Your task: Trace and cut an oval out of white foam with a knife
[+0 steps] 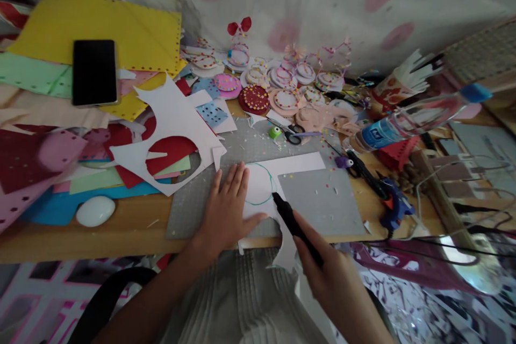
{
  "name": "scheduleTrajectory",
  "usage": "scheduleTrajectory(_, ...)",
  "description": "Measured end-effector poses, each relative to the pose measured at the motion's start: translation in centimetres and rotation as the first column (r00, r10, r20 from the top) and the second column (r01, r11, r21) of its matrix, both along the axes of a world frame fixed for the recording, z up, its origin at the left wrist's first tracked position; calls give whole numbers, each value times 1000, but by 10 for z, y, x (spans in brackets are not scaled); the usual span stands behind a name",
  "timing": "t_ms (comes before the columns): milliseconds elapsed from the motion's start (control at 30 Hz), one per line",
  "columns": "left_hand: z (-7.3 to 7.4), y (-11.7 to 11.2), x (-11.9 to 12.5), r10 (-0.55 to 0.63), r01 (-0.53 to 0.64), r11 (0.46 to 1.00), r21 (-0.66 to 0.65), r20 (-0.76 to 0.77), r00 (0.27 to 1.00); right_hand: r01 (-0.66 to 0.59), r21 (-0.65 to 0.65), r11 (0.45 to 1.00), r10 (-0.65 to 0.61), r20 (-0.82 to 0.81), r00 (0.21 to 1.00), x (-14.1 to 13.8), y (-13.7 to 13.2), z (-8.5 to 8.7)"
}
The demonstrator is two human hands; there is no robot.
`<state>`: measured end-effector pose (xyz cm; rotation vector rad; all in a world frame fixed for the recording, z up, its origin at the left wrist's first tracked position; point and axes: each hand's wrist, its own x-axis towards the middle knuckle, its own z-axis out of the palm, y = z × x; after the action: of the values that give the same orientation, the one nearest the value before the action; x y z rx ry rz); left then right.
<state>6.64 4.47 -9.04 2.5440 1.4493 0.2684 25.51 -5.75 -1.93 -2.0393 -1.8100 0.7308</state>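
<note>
My left hand [226,205] lies flat with its fingers stretched out, pressing on a cut piece of white paper [292,164]. A green circle [274,181] is drawn on this paper, just right of my fingers. My right hand [328,266] is wrapped round a black pen-shaped tool [296,220], whose dark tip is at the circle's right edge; I cannot tell its exact kind. The paper rests on a grey cutting mat [318,209], and a curved strip of it hangs over the table's front edge.
Left are coloured sheets, a white sheet with a round hole [163,123], a black tablet [94,72] and a white oval object [95,210]. Scissors [293,134] and decorated paper discs [253,98] lie behind. Right are a plastic bottle [379,131] and a blue glue gun [395,207].
</note>
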Motion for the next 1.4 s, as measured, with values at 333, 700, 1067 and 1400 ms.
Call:
scheduleTrajectory(333,6,19,-16,-224,223,974,-43,-10,975,-101,-67,993,98,-48,994,76,4,26)
scheduleTrajectory(700,3,27,-29,-277,277,961,-15,2,961,-579,-136,804,594,143,791,65,43,17)
scheduleTrajectory(1067,3,26,-29,-275,275,961,-26,-3,961,-709,-166,685,727,218,651,56,75,4)
scheduleTrajectory(1400,4,28,-28,-276,274,960,-56,-34,961,-735,-124,667,745,130,654,57,84,10)
